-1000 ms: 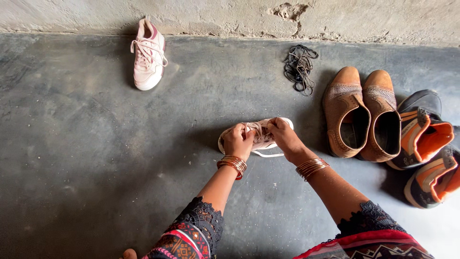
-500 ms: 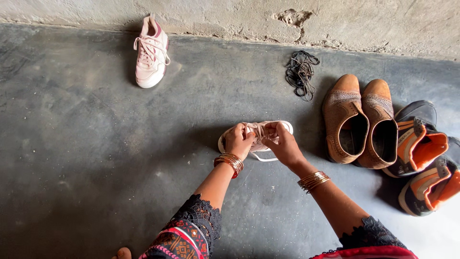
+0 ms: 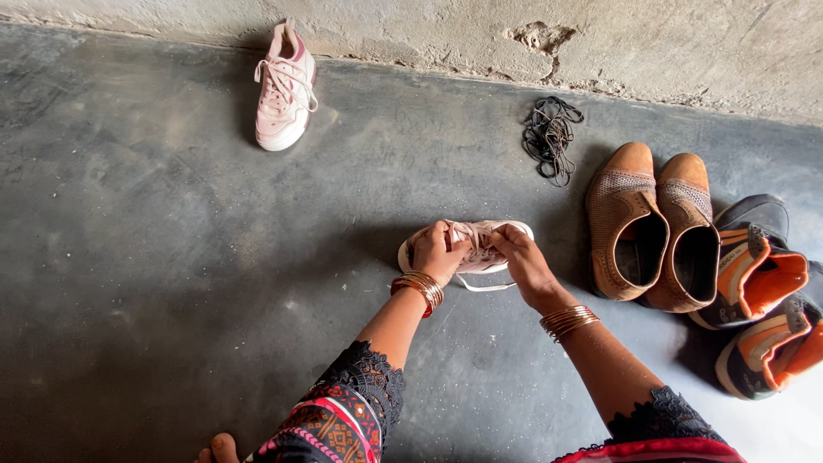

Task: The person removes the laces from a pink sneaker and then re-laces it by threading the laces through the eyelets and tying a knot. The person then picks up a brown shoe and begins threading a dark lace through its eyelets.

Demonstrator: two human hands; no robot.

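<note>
At the near edge a bare toe is seen on the grey floor, with patterned sleeves edged in black lace above it. Both wrists are ringed with bangles. Just beyond, the pink shoe lies on the floor roughly at the middle of the view, well apart from the wall, and is worked on by both hands. The left hand is closed over the heel end, so the shoe seems to be steadied against the floor; its grip is narrow and wrapped on the shoe. The right hand is laid across the laced top, fingers pinched at the laces (whether a lace end is truly held between the fingertips cannot be told). A loose loop of pale lace trails out below the shoe toward the person.

The shoe itself is pale pink with a white sole and light laces; much of it is hidden by the hands.

To the right a pair of tan ankle boots is stood side by side, and beside them two grey and orange shoes are set against each other. Farther off a tangle of dark laces lies loose, and the matching pink shoe is left near the foot of the rough wall.
</note>
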